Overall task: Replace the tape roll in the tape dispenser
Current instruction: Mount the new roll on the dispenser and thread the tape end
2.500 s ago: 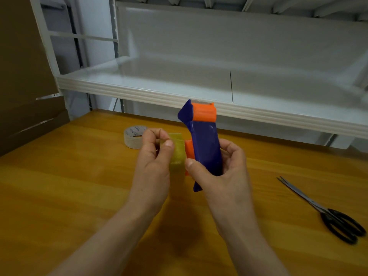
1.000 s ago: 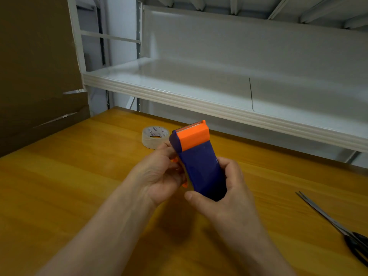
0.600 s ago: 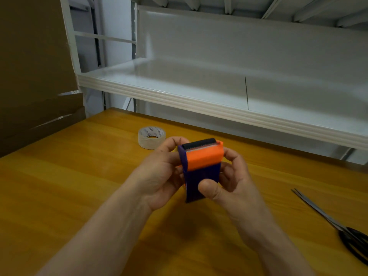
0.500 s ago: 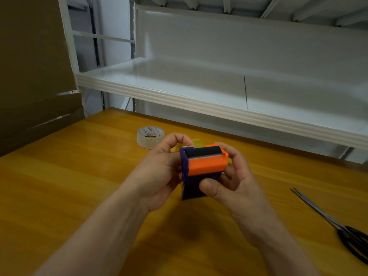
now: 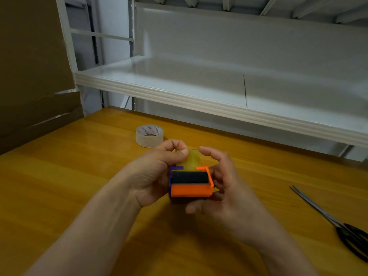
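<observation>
Holding the tape dispenser in both hands above the wooden table, orange end toward me. My right hand cups the dispenser from the right and below, thumb curled under its near edge, fingers wrapped round the far side, so it is grasping the body. My left hand supports the left wall, and its thumb and forefinger pinch the top of a yellowish tape roll. That roll sits in the dispenser's open cavity, between the blue bracket on the left and the orange bracket on the right, with its upper part standing proud of the housing; I cannot tell whether it is fully seated on the hub. Just in front of the roll, a dark roller spans the frame above the orange front block. A second roll, clear tape, lies flat on the table beyond my left hand, apart from it. Scissors lie closed on the table well to the right. A white metal shelf runs behind the table, and brown cardboard stands at the left.
</observation>
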### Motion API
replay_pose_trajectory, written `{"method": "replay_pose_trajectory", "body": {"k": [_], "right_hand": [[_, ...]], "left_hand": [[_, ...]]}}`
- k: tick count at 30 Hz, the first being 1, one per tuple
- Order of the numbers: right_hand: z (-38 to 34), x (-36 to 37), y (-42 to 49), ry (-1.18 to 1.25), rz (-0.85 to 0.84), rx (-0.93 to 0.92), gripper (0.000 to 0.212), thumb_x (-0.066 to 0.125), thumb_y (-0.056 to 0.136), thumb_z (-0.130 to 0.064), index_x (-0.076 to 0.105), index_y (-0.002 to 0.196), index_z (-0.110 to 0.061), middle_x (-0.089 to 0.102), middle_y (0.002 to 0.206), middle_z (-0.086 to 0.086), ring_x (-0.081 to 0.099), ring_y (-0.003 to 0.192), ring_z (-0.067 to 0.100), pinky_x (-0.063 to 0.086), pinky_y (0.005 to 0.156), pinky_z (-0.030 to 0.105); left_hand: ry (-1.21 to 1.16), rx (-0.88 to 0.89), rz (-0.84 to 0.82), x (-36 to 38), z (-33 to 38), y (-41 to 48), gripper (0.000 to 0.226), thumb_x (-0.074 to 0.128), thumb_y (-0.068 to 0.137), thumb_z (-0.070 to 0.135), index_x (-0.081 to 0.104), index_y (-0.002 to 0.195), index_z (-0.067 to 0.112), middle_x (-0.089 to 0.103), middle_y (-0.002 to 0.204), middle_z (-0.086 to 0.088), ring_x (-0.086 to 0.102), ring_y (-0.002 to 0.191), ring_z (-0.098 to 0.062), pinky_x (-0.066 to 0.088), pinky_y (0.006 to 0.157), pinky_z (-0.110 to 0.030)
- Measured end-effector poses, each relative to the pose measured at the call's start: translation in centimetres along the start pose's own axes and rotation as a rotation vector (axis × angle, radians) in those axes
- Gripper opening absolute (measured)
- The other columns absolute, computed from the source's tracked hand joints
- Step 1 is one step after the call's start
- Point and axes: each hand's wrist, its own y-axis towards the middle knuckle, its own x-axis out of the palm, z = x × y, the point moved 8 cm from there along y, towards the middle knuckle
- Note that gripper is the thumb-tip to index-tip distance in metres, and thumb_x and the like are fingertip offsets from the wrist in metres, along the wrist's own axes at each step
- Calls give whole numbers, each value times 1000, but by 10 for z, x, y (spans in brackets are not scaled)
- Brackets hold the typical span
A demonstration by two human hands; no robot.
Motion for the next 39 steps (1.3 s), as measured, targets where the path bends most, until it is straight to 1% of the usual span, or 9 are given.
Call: {"method": "replay_pose_trajectory", "body": {"k": [3,7,12,16,19,24,30,35,39], "right_hand": [[3,-1,0,17,30,34,102,93,66,-32,26,136,-63,67,114,-17,64,115,2,53,102,40],[9,-2,0,46,-11,92,108,95,62,-28,27,138,-64,68,119,-14,62,120,4,53,102,42],[17,-14,-7,171,-135,199,93,77,81,7,37,144,-50,65,124,-4,67,113,8,60,90,33],[16,-37,-6,217,143,136,41,74,85,-20,68,119,-42,71,113,-13,67,111,5,59,95,35],[13,-41,-6,216,264,95,40,71,75,-46,72,114,-43,72,113,-19,64,113,2,56,97,36],[15,-39,-5,143,324,102,24,76,83,-38,76,106,-39,73,108,-10,66,106,7,56,90,38],[16,-34,-4,262,423,127,10,75,88,-24,75,82,-32,75,81,-10,68,76,2,51,60,18],[21,-40,-7,247,543,159,12,75,88,-22,73,78,-29,72,81,-10,65,78,10,54,67,32],[25,-47,-9,324,607,209,14,74,89,-15,73,79,-24,73,82,-4,65,79,13,52,61,22]], "left_hand": [[57,30,41,-3,0,1,6,64,89,16,59,91,21,58,96,-11,55,78,-26,49,55,-30],[62,44,46,0,2,-1,6,65,90,16,61,88,20,64,81,-4,59,65,-19,49,46,-27],[40,10,61,3,1,-3,7,65,90,14,61,89,19,68,73,-2,64,57,-17,53,43,-28],[100,4,36,8,-3,-4,6,65,92,16,60,93,20,67,73,-1,62,56,-16,50,44,-28],[187,2,2,16,-10,-3,6,65,93,17,61,96,21,60,76,-3,56,56,-15,47,47,-27],[265,30,-8,24,-12,-4,7,64,94,18,62,100,16,55,81,-4,51,52,-10,45,44,-23],[285,34,-12,25,-13,-5,7,61,96,19,59,103,17,56,77,-2,54,49,-8,46,44,-22],[421,115,60,24,-10,-3,21,55,98,39,59,116,30,55,93,-10,56,64,-11,51,55,-24],[408,148,3,23,-9,2,54,51,81,71,48,125,41,67,113,-24,72,95,-29,59,90,-47]]}}
